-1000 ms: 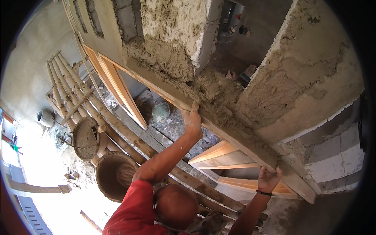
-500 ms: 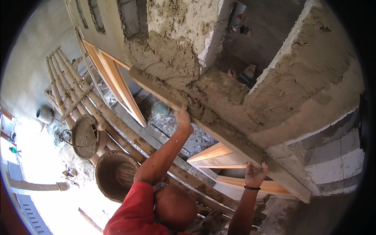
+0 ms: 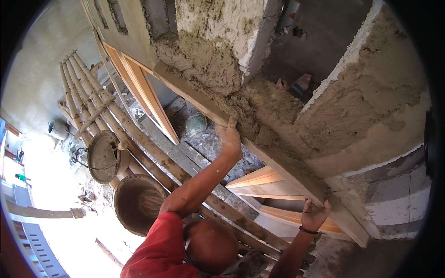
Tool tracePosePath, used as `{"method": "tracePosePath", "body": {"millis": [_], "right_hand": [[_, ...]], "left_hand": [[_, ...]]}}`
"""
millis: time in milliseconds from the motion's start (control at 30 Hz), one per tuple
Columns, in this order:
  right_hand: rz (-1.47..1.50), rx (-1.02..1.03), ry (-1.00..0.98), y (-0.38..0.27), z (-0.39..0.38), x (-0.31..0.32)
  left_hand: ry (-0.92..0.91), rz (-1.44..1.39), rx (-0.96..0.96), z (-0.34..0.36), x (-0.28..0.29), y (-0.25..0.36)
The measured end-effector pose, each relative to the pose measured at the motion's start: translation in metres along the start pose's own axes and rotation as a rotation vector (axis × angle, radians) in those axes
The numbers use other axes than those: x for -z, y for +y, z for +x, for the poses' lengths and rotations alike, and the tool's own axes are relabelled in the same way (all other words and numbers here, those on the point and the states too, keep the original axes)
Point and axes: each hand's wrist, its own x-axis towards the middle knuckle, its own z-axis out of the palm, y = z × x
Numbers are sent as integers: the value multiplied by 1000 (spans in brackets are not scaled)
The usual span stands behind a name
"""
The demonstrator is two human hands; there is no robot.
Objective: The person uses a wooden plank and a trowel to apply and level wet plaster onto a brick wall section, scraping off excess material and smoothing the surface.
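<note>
The mortar coat looks partly laid and some way from finished, judging by how its surfaces lie. A long straightedge board (image 3: 274, 164) runs slantwise from upper left of centre to the lower right of the frame, along the front of the ledge; the left hand (image 3: 228, 139) is clamped on its near edge around the middle of the frame, and the right hand (image 3: 316, 216) grips the same edge at lower right, thumb and fingers curled against it. Behind the board a ridge of wet mortar (image 3: 262, 134) is heaped, lumpy and unlevelled. At upper centre, the pier (image 3: 222, 23) carries thick, rough mortar at its foot, while its pale face above is only spattered. The wall section (image 3: 371, 99) at upper right wears a broad coat, ragged in places and flatter toward its lower edge, whereas the blockwork (image 3: 394, 197) at far right shows uncoated faces. Coverage around the ledge thus seems well advanced, with the ridge unsmoothed and patches uncovered. At lower left, a bucket (image 3: 140, 204) sits beside the bamboo poles (image 3: 160, 155), its inside smeared with brownish residue
</note>
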Motion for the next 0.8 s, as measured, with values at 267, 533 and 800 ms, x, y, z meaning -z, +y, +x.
{"method": "tracePosePath", "body": {"millis": [267,533,800], "right_hand": [[-17,-17,-25,-27,-4,6],[-17,119,16,-45,-4,15],[12,147,95,-38,-6,27]], "left_hand": [[-91,-75,-5,-37,-16,19],[-233,-132,86,-62,-17,15],[-316,-95,120,-64,-5,15]]}}
